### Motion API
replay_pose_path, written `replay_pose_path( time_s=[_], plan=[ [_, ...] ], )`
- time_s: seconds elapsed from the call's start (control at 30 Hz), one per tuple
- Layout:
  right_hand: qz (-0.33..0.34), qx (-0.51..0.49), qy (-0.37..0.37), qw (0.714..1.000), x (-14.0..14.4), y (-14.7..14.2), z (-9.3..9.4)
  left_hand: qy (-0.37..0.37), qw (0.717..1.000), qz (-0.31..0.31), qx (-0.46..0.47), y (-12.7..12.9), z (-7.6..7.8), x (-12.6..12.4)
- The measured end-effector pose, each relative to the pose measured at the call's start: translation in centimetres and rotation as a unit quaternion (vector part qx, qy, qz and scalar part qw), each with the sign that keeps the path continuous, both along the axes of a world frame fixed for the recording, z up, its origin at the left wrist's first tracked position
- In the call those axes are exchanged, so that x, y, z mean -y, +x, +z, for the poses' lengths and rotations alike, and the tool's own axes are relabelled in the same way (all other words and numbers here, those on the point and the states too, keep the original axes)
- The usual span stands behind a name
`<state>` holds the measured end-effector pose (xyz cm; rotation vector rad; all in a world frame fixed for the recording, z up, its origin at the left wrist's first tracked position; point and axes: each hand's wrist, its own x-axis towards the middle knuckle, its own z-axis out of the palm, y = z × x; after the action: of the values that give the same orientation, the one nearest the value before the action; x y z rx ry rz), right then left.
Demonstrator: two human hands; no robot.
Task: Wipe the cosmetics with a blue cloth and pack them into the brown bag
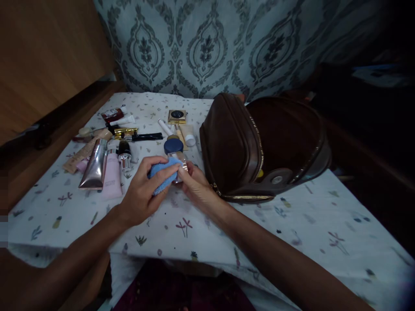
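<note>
A fluffy blue cloth [164,173] is gripped in my left hand [142,188], its fingers closed round it. My right hand [196,183] is closed on a small clear container [179,160] with a shiny rim, and the cloth presses against its side. Fingers hide much of the container, so its exact kind does not show. Just beyond my hands sits a round dark blue case [173,146]. A white-capped tube [189,134] and a gold compact [177,115] lie farther back.
A brown leather bag [233,147] with gold zips lies on the right. To the left are a metallic tube [94,166], a pink tube [112,175], a black-topped bottle [124,155] and a black mascara-like stick [147,137]. A wooden panel [52,56] borders the left side.
</note>
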<state>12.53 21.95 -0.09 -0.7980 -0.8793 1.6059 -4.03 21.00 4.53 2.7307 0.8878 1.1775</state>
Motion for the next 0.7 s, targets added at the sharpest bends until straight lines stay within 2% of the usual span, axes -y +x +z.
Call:
replay_pose_path(
  time_s=[0.13,0.23,0.3,0.4,0.53,0.63,0.7],
  plan=[
    [0.066,-0.067,-0.027,0.995,0.3,-0.1,0.9,0.013,0.999,-0.029,-0.024,0.1,-0.3,-0.2],
    [0.094,-0.09,-0.06,0.99,0.1,0.1,1.1,0.033,0.996,-0.076,-0.037,0.0,-0.6,-0.4],
    [0.106,-0.104,-0.077,0.986,0.0,0.2,1.0,0.056,0.994,-0.086,-0.034,-0.2,-0.8,-0.6],
    [0.115,-0.124,-0.097,0.981,0.2,0.1,1.0,0.071,0.997,-0.035,-0.018,-0.6,-0.8,-1.0],
    [0.108,-0.164,-0.118,0.973,0.6,0.0,1.2,0.046,0.997,0.049,0.024,-1.0,-0.8,-1.6],
    [0.077,-0.186,-0.126,0.971,0.4,0.1,1.4,0.01,0.998,0.061,0.011,-0.9,-1.0,-1.6],
    [0.058,-0.19,-0.117,0.973,0.2,0.2,1.4,-0.019,0.999,0.041,0.001,-0.7,-1.1,-1.4]
  ],
)
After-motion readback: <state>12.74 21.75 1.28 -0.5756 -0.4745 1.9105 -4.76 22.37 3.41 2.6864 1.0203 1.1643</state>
